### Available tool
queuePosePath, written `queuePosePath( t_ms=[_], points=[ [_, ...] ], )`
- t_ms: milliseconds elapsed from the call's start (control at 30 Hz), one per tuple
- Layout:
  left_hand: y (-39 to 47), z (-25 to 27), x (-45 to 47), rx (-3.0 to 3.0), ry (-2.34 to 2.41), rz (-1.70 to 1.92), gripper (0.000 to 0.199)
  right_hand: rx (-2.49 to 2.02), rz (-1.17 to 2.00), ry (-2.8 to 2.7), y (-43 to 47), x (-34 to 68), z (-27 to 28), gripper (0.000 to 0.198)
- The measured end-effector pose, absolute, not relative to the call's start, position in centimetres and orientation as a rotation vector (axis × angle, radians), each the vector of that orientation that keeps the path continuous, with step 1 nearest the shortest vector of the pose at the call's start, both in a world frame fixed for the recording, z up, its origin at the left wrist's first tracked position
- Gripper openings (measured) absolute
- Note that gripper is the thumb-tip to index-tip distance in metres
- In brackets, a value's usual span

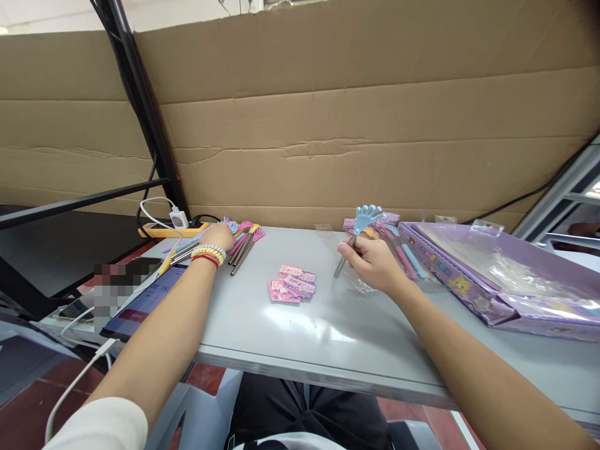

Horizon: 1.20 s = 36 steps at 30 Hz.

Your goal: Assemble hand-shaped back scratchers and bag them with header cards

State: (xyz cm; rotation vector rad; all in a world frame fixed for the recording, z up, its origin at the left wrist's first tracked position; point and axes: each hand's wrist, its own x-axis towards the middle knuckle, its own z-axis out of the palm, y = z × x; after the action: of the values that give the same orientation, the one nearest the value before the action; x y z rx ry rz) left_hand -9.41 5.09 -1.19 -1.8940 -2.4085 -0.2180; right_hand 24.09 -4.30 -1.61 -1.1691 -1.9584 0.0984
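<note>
In my right hand (372, 259) is a back scratcher with a light-blue hand-shaped head (367, 217) and a metal rod, held upright at a tilt between thumb and fingers. My left hand (220, 237) is over a pile of similar back scratchers (244, 247) at the back left, their heads purple, pink and yellow. Its fingers point away and are hidden, so any hold is unclear. Small pink and purple printed cards (293, 284) lie overlapping between the hands. Behind my right hand are more pink and blue scratchers (407, 253) in clear plastic.
A purple printed box (497, 312) with clear plastic bags stands on the right of the grey table (262, 325). At left are a tablet (140, 306), an orange power strip (162, 231) with a white charger, cables and a black frame. Cardboard (328, 125) stands along the back.
</note>
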Motion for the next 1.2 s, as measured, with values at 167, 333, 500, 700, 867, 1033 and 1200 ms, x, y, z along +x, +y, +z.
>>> queuePosePath(
  t_ms=[167, 333, 500, 700, 867, 1033, 1200],
  points=[
    [4.5, -1.8, -8.6, -1.84, -2.441, -0.24, 0.039, -1.178, 0.097, -1.967, -4.4, 24.1, -1.5, 0.039],
    [4.3, -1.3, -8.6, -1.853, -2.438, -0.156, 0.04, -1.189, 0.087, -1.974, -4.4, 24.1, -1.5, 0.039],
    [4.2, -0.7, -9.3, -1.92, -2.467, 0.009, 0.043, -1.188, 0.1, -1.983, -4.5, 24.1, -1.3, 0.039],
    [3.1, 0.2, -8.0, -1.908, -2.444, -0.086, 0.039, -1.183, 0.133, -1.9, -4.2, 24.1, -1.8, 0.039],
    [1.8, -0.1, -4.1, -2.121, -2.08, -0.203, 0.034, -1.195, 0.274, -1.704, -3.8, 24.2, -1.8, 0.027],
    [0.8, -1.3, -1.6, -2.334, -1.748, -0.194, 0.028, -1.154, 0.593, -1.561, -3.8, 24.4, -1.4, 0.042],
    [0.4, -1.9, -0.9, -2.444, -1.62, -0.255, 0.025, -1.007, 0.845, -1.516, -3.6, 24.3, -1.4, 0.049]
  ],
)
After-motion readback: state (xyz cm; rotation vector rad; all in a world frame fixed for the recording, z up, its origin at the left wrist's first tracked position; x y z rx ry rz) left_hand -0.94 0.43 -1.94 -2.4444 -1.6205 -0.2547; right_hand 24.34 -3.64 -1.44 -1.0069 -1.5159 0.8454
